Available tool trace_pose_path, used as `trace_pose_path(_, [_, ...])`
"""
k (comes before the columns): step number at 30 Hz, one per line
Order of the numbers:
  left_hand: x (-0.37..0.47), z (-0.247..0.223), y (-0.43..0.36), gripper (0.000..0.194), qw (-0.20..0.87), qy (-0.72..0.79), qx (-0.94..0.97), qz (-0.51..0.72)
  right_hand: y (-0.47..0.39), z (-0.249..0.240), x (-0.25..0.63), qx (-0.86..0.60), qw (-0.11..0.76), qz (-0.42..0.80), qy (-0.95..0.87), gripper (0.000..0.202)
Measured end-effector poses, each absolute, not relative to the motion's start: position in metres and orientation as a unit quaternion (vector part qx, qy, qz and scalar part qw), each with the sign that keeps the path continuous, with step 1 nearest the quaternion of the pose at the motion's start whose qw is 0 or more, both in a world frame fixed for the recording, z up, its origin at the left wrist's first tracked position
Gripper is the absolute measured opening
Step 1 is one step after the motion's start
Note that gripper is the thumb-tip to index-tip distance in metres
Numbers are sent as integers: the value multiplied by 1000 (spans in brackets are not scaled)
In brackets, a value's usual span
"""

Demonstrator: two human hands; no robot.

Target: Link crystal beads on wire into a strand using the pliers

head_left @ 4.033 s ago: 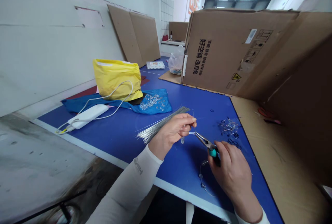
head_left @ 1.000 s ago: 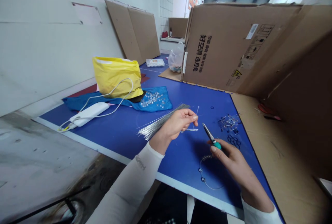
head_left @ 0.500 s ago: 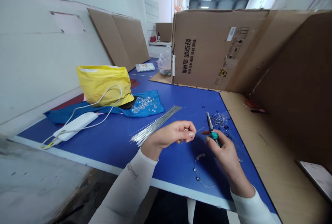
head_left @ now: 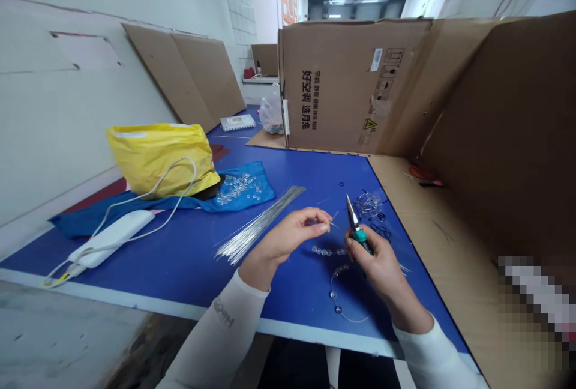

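My left hand (head_left: 290,236) pinches a thin piece of wire (head_left: 332,221) between thumb and fingertips above the blue table (head_left: 189,257). My right hand (head_left: 375,260) grips green-handled pliers (head_left: 353,224), jaws pointing up and away. A short strand of clear beads (head_left: 328,251) lies on the table between my hands. A curved beaded wire (head_left: 342,299) lies just in front of my right hand. A bundle of straight silver wires (head_left: 258,224) lies left of my left hand.
Clear beads (head_left: 238,186) rest on a blue cloth (head_left: 189,200) by a yellow bag (head_left: 159,152). A white power bank (head_left: 110,238) with cable sits at left. Finished bead pieces (head_left: 369,204) lie near a big cardboard box (head_left: 351,86). Cardboard covers the right side (head_left: 450,245).
The view has swung left. My right hand lifted the pliers away from the wire and turned them upright. My left hand lowered, and a bead strand now lies between my hands.
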State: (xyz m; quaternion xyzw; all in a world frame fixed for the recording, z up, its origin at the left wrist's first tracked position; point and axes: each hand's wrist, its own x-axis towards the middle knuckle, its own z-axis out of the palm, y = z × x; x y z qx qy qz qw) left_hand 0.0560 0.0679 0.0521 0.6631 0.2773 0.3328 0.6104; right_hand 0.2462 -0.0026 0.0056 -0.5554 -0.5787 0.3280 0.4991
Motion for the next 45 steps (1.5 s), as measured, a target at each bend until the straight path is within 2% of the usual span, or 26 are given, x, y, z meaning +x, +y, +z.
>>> trace_pose_path(6, [57,52,70,10,572,344,622,410,-3,2,248,-607,517,276,-537,17])
trace_pose_path(9, [58,54,69,13,562,364,630,393,-4,2,250,-620,525,244,-529,18])
trace_pose_path(14, [59,54,68,15,605,367,627,325,-7,4,249,-616,517,153,-575,12])
trace_pose_path(20, [57,52,71,15,630,367,601,327,-9,3,247,-613,488,95,-614,4])
trace_pose_path(30, [54,51,73,15,733,309,546,264,-7,4,252,-658,496,111,-555,14])
trace_pose_path(33, [55,51,72,12,703,335,568,267,-6,6,253,-659,510,139,-535,19])
trace_pose_path(40, [60,57,62,9,530,350,681,364,-6,6,250,-654,517,157,-529,20])
trace_pose_path(45, [60,58,59,10,596,321,656,334,-7,5,248,-653,514,168,-530,20])
